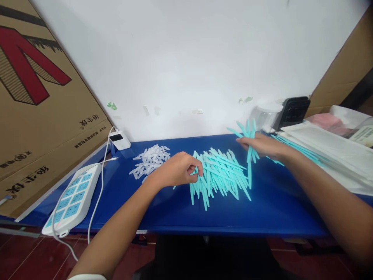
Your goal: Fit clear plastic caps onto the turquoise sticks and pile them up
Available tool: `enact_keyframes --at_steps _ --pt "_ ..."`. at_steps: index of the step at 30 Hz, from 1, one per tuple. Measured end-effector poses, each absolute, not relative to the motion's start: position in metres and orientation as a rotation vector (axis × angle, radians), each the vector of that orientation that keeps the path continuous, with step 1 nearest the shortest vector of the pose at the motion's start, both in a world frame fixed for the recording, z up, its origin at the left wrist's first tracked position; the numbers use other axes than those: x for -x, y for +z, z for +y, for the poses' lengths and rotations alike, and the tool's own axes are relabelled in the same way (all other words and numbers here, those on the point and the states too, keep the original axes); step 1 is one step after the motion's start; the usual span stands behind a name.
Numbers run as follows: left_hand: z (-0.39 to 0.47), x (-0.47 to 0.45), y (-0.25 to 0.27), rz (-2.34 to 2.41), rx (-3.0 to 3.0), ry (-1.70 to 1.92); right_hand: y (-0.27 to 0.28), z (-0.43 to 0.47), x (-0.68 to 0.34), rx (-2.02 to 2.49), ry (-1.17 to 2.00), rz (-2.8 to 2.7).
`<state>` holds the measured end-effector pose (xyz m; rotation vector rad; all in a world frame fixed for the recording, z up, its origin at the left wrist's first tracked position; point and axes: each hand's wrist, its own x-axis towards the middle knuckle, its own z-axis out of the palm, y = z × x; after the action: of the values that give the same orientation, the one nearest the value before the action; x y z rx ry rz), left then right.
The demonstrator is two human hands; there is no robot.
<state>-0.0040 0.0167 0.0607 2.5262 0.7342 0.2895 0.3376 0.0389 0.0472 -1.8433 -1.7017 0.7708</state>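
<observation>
A heap of thin, tapered turquoise plastic sticks (224,171) lies criss-crossed on the blue tabletop (180,212). At the heap's left edge is my left hand (182,169), its thumb and fingers curled together in a pinch. Whatever it may hold is hidden, though one stick tip shows just below the hand. My right hand (260,146), to the right of the heap and raised a little, is closed around a fanned bunch of turquoise sticks (248,136). One long stick hangs down from that bunch. Small translucent whitish pieces (151,159) form a second pile behind my left hand.
A white power strip (77,198) with cables and a small white device (120,140) are at left beside a cardboard box (43,116). Right: a clear round container (266,116), a black object (294,111), white trays (329,147), and more turquoise sticks (303,149).
</observation>
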Motion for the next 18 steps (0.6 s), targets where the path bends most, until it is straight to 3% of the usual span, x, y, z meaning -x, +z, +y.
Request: enact_keyframes --at_steps 6,13,18 --pt "0.027 -0.003 0.043 0.849 -2.709 0.195 0.039 0.019 -0.301 1.887 1.046 -1.946" --pt "0.030 -0.001 0.045 0.985 -2.752 0.171 0.032 0.004 -0.272 1.887 0.824 -2.180" --pt "0.038 0.021 0.059 1.352 -2.669 0.119 0.034 -0.001 -0.272 1.908 0.921 -2.195"
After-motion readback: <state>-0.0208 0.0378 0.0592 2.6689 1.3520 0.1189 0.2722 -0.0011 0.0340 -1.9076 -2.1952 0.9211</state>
